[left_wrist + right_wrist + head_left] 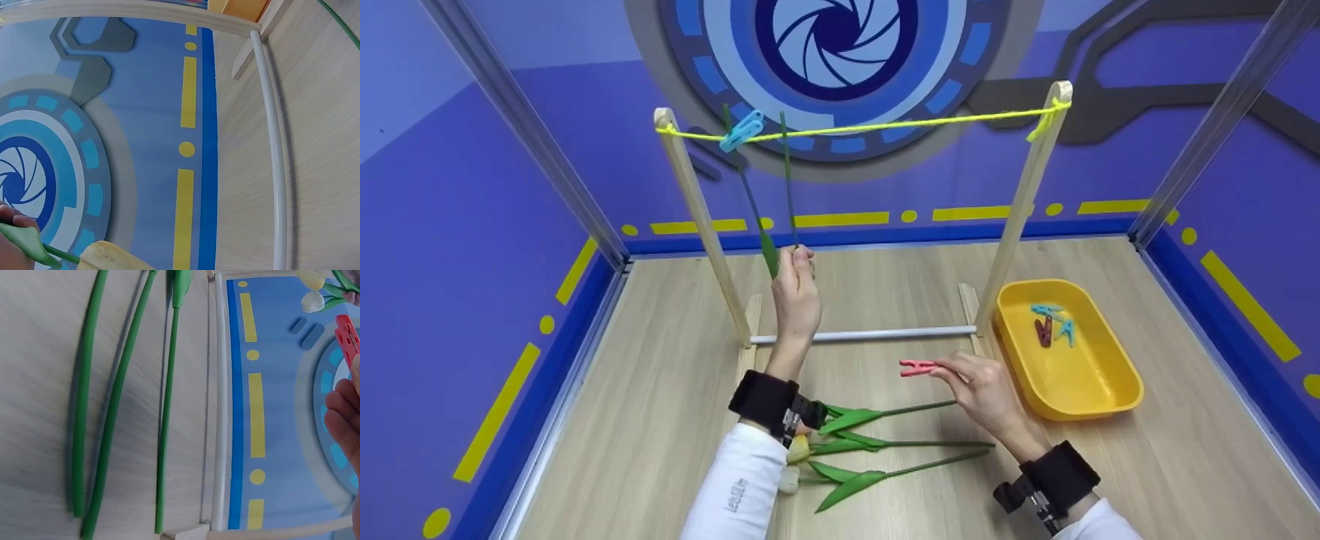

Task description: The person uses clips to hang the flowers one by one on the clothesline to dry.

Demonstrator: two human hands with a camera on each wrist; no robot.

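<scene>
My left hand point(797, 296) grips an artificial tulip point(788, 184), its green stem pointing up and crossing the yellow string point(885, 127). In the left wrist view the pale yellow bloom point(112, 257) hangs below that hand. Just left, a light-blue clothespin point(744, 130) clips another tulip's stem point(750, 196) to the string; its bloom is hidden in the head view. My right hand point(981, 386) pinches a red clothespin point(916, 367) above the table, well below the string. In the right wrist view this red clothespin point(345, 334) appears near a white bloom point(312, 302).
Several tulips point(900, 444) lie on the table between my forearms, stems pointing right. A yellow tub point(1091, 382) at the right holds several blue and dark red clothespins point(1044, 331). Wooden posts point(697, 202) carry the string, joined low down by a white rod point(885, 334).
</scene>
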